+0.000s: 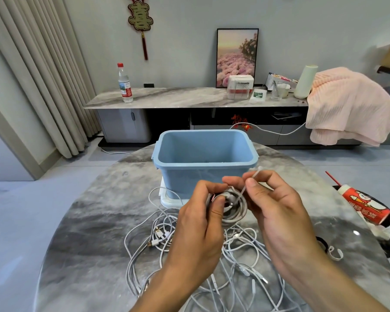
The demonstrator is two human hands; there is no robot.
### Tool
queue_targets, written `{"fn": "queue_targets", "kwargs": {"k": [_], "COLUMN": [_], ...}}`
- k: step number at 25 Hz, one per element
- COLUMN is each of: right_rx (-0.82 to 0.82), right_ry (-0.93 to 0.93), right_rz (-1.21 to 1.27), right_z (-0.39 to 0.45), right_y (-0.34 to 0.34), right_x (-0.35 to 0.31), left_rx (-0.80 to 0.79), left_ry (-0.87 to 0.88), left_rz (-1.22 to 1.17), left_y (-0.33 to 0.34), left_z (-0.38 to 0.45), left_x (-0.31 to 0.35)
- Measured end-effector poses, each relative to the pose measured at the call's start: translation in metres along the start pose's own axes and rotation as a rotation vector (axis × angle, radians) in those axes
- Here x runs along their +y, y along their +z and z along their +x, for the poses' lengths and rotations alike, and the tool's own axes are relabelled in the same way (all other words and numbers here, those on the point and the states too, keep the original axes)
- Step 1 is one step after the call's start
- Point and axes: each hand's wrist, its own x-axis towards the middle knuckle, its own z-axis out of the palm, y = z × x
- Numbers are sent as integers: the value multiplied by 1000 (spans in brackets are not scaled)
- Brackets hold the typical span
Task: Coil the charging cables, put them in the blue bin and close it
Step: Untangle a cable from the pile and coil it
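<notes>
Leftmost, beige curtains (32, 70) hang beside a long marble-topped sideboard (167, 99), where a clear plastic water bottle (124, 83) with a red cap stands upright near its left end. Nearer, a round grey marble table (88, 221) fills the lower view. Loose white charging cables (158, 239) lie tangled across its middle, their plugs showing among the loops, and the tangle runs on under both forearms.

Above that tangle, the left hand (200, 221) grips a coiled white cable (233, 208), thumb pressed over the near side of the coil and fingers curled behind it. The coil is held off the table, just in front of the blue bin (203, 154). That bin stands open at the far middle of the table, resting on a white lid (169, 200) whose corner shows beneath it; its visible inside walls are bare.

Just right of the coil, the right hand (277, 206) pinches the cable's free end (252, 176) between thumb and forefinger, the tip pointing up toward the bin's rim.

Farther right, a red and white snack tube (365, 207) lies tilted near the table's edge, and a pink blanket (347, 104) drapes over the sideboard's right end.
</notes>
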Motion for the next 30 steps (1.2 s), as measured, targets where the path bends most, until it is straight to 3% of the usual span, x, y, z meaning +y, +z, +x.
{"fn": "queue_targets", "kwargs": {"k": [7, 10, 16, 20, 23, 26, 30], "right_rx": [-4, 4, -6, -124, -97, -16, -74], "right_ry": [-1, -30, -66, -130, -164, -70, 23], "right_rz": [-38, 2, 33, -96, -153, -79, 10], "right_z": [-2, 0, 2, -4, -6, 1, 5], "right_y": [2, 1, 0, 2, 4, 0, -3], "right_x": [12, 14, 13, 12, 13, 10, 10], "left_rx": [-135, -101, -2, -2, 15, -25, -78], "left_ry": [-215, -274, -190, -154, -163, -155, -118], "left_rz": [-290, -423, -298, -252, -264, -241, -138], "left_y": [-5, -7, -6, -11, -11, -8, -6], "left_z": [2, 6, 9, 13, 12, 9, 6], "left_x": [1, 0, -4, -2, -3, -4, -3]}}
